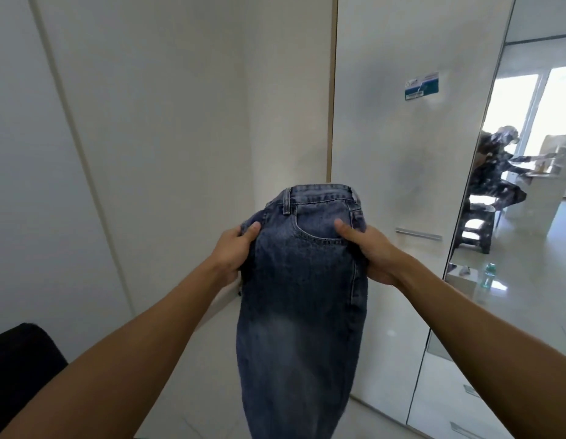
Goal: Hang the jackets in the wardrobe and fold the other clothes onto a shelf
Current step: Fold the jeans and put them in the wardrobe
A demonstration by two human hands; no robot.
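Jeans (302, 280) hang lengthwise between my left hand (232, 253) and right hand (372, 251), both gripping near the waistband; I judge folding underway, legs need doubling up next.

A mirror (512, 217) (reflecting a seated person (493, 172)) beside a plastic bottle (488, 275).

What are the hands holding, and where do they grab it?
A pair of blue jeans. The left hand grips the left edge just below the waistband, and the right hand grips the right edge by the pocket. The legs hang down.
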